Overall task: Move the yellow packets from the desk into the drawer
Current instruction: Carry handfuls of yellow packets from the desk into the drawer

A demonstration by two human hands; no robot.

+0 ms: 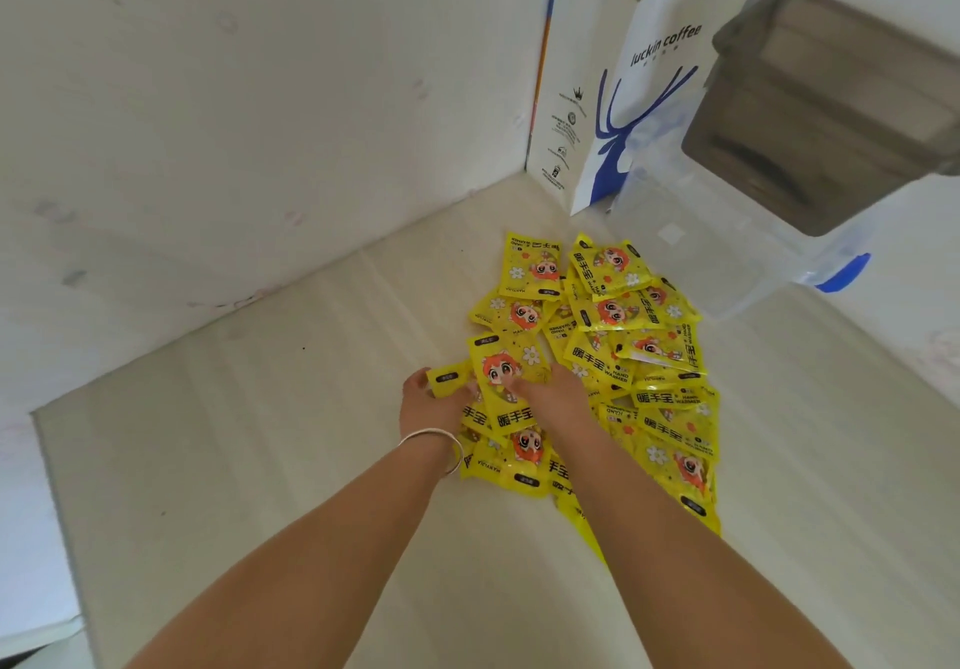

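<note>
Several yellow hand-warmer packets lie in a loose heap on the pale desk. My left hand, with a silver bangle on its wrist, grips a yellow packet at the heap's left edge. My right hand rests on the pile beside it, its fingers on a packet with a cartoon face. Whether those fingers curl around that packet is unclear. No drawer is in view.
A white Luckin Coffee paper bag stands in the corner behind the heap. A clear plastic box with a blue clip sits to the right, and a grey-brown lidded container is above it. White walls close off the left and back.
</note>
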